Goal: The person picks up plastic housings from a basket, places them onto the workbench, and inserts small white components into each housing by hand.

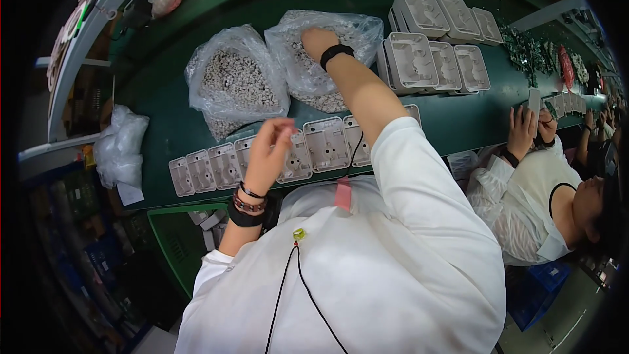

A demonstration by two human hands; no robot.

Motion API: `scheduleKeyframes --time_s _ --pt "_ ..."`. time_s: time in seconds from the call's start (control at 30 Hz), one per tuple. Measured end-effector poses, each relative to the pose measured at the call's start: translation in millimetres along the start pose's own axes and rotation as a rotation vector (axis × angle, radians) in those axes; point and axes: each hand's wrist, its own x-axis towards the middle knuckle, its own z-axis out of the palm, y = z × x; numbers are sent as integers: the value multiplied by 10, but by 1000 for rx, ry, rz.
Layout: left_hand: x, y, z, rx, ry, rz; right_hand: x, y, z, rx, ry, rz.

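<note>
My right hand (319, 42) reaches into an open clear plastic bag (367, 29) full of small pale parts; its fingers are buried among them and hidden. My left hand (270, 151) is raised over a row of light-grey plastic housings (325, 145), its fingertips drawn together. Whatever those fingertips hold, if anything, is too small to make out. The housings lie side by side along the near edge of the green bench, open face up. To the left of the first bag stands a second clear bag (239, 85) of similar small parts.
Stacked grey housings (411, 59) stand at the back right. A person (524, 183) works at the bench on my right, holding a pale piece. A green crate (173, 242) sits below the bench at left, near a white plastic bag (121, 144). Dark green parts (531, 52) lie farther right.
</note>
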Motion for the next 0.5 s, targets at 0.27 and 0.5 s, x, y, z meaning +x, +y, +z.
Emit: scheduleKeyframes --time_s 0.27,0.5 --pt "547 226 186 -1281 121 -768 -1375 -1052 -837 637 270 -186" --pt "84 566 1074 -1466 -162 -800 -2437 -703 -1069 456 538 -107"
